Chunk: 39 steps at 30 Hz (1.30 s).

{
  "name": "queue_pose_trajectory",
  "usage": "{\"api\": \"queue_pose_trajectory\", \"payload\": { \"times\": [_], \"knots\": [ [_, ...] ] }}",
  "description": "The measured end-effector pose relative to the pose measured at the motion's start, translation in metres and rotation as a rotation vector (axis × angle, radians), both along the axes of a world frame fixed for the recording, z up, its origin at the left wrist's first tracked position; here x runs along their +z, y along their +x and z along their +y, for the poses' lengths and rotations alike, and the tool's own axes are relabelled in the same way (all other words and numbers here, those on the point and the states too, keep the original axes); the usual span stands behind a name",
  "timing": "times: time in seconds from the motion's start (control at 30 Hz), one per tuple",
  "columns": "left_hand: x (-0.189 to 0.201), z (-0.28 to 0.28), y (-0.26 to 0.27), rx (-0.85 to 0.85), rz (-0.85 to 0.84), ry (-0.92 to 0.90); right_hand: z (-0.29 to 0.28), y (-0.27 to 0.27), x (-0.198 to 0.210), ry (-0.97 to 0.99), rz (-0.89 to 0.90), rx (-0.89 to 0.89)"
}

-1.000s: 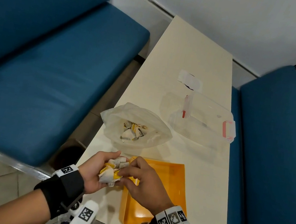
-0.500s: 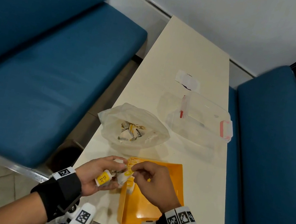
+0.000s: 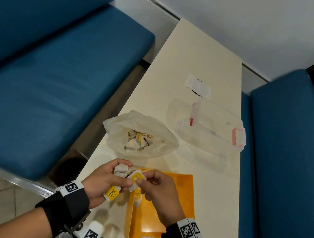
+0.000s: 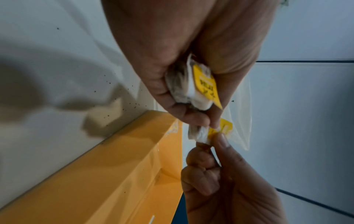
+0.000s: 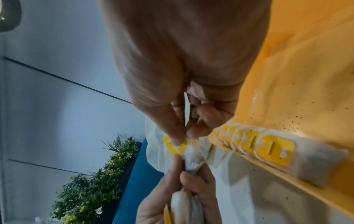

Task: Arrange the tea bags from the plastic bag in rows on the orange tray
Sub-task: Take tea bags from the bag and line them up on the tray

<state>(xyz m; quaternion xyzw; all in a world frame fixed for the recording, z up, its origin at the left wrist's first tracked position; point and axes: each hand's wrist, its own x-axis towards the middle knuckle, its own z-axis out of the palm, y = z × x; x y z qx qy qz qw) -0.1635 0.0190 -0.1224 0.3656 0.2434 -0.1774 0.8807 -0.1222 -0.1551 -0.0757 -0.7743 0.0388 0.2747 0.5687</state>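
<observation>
Item 1, nearest: our left hand [image 3: 101, 180], fingers curled around a bundle of tea bags [image 3: 120, 171], grey-white porous paper pouches with glossy yellow square tags; one tag hangs below the palm. The left wrist view shows the pouches [image 4: 184, 89] stacked edge-on in the fist, which the head view hides.

Item 2: our right hand [image 3: 157, 193], thumb and forefinger pinching the yellow tag of one tea bag [image 3: 137, 178] at the edge of the bundle. The right wrist view shows this tag [image 5: 175, 146] nipped between the fingertips, its crumpled pouch still caught in the left hand's fingers [image 5: 191, 177].

Item 3: orange tray [image 3: 178, 210], rigid smooth plastic, rectangular with a raised rim, lying under and just right of both hands on the cream table [image 3: 201, 64]. Only the right wrist view shows a row of tea bags [image 5: 268, 148] laid overlapping along the tray's edge, tags up, with dark specks scattered on the tray floor.

Item 4: plastic bag [image 3: 141, 135], thin, translucent white, crumpled, mouth open, just beyond the tray; more tea bags lie inside.

Item 5: clear plastic box [image 3: 211, 131], rectangular, pink latch at its right end, right of the bag.

Item 6, farthest: small white wrapper [image 3: 197, 86] flat on the table.

Flanking: blue padded benches [image 3: 55, 82], left and right.
</observation>
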Motion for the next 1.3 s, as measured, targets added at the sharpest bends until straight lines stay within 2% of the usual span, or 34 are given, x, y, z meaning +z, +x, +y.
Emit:
{"api": "queue_pose_trajectory", "payload": {
  "times": [0.1, 0.17, 0.27, 0.37, 0.5, 0.6, 0.9, 1.03, 1.3],
  "knots": [
    [-0.001, 0.001, 0.000, 0.039, 0.070, -0.056, -0.004, 0.005, 0.006, 0.020, -0.067, -0.038],
    [-0.004, 0.003, 0.000, 0.061, 0.125, -0.052, -0.012, 0.010, 0.009, -0.042, -0.139, -0.006],
    [-0.012, 0.005, -0.001, 0.024, 0.187, 0.049, -0.027, 0.015, 0.006, -0.164, -0.194, 0.057],
    [-0.015, 0.004, -0.001, -0.052, 0.177, 0.179, -0.039, 0.014, -0.005, -0.266, -0.205, 0.063],
    [-0.013, -0.003, 0.002, -0.096, 0.163, 0.285, -0.051, 0.006, -0.018, -0.226, -0.262, -0.016],
    [-0.014, -0.007, 0.004, -0.110, 0.151, 0.349, -0.056, 0.003, -0.020, -0.265, -0.215, 0.031],
    [-0.021, -0.014, 0.009, -0.189, 0.058, 0.617, -0.048, -0.008, -0.031, -0.322, 0.095, 0.323],
    [-0.027, -0.018, 0.009, -0.191, 0.031, 0.684, -0.035, -0.009, -0.046, -0.354, 0.169, 0.309],
    [-0.029, -0.019, 0.009, -0.206, 0.038, 0.683, -0.020, -0.012, -0.057, -0.429, 0.087, 0.238]
  ]
}}
